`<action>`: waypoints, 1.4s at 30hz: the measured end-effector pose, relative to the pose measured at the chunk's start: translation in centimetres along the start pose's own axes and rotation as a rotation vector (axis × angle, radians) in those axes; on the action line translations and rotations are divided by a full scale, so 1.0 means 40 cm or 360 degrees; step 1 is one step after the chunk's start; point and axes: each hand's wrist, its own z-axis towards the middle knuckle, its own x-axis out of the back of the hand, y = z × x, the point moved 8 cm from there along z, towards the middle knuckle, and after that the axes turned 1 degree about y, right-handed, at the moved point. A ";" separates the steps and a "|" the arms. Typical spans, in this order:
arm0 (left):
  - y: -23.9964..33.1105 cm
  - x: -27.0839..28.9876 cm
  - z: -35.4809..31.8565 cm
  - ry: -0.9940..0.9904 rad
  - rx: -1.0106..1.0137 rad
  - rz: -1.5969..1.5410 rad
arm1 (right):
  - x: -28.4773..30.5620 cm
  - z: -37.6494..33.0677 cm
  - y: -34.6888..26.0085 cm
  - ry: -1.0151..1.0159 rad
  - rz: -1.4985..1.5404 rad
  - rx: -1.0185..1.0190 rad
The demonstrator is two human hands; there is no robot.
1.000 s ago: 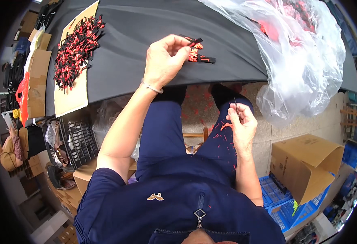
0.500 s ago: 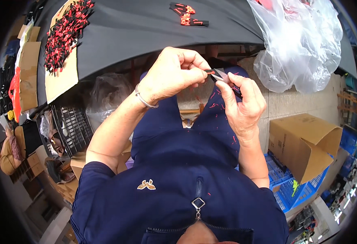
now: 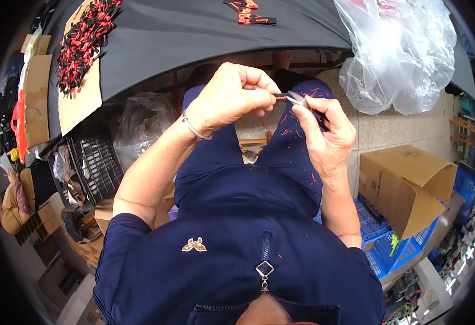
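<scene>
A small black strip with red on it [image 3: 282, 97] is pinched between the thumb and fingers of my left hand [image 3: 232, 100]. My right hand [image 3: 329, 132] is closed around a pair of thread snips [image 3: 296, 99], with a dark handle showing below the fingers. The snips' pale blades are blurred and meet the strip's right end; whether they touch the red thread I cannot tell. Both hands are above my lap, in front of the table edge. Loose red thread scraps [image 3: 286, 132] lie on my trouser legs.
On the black-covered table [image 3: 194, 43], a heap of black and red strips [image 3: 86, 51] lies on a cardboard sheet [image 3: 83, 108]; several more strips [image 3: 255, 20] lie mid-table. A clear plastic bag [image 3: 397, 65] hangs over the right edge. An open carton [image 3: 392, 179] sits on a blue crate [image 3: 378, 257].
The snips' blades have swung from spread around the strip's end to closer together and blurred. My right hand has shifted slightly; my left keeps its pinch. The view has moved a little.
</scene>
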 end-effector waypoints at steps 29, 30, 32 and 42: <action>-0.125 0.002 0.001 0.0305 -0.0299 -0.0133 | -0.034 -0.009 0.134 -0.0337 0.1065 -0.0641; -0.117 0.000 -0.005 0.0310 -0.0294 -0.0134 | -0.038 -0.009 0.129 -0.0378 0.1036 -0.0611; -0.159 -0.049 -0.016 0.0027 0.0207 -0.0695 | -0.041 -0.012 0.126 -0.0396 0.0949 -0.0554; -0.153 -0.060 -0.020 0.0130 0.0066 -0.0775 | -0.048 -0.027 0.140 -0.0361 0.0975 -0.0614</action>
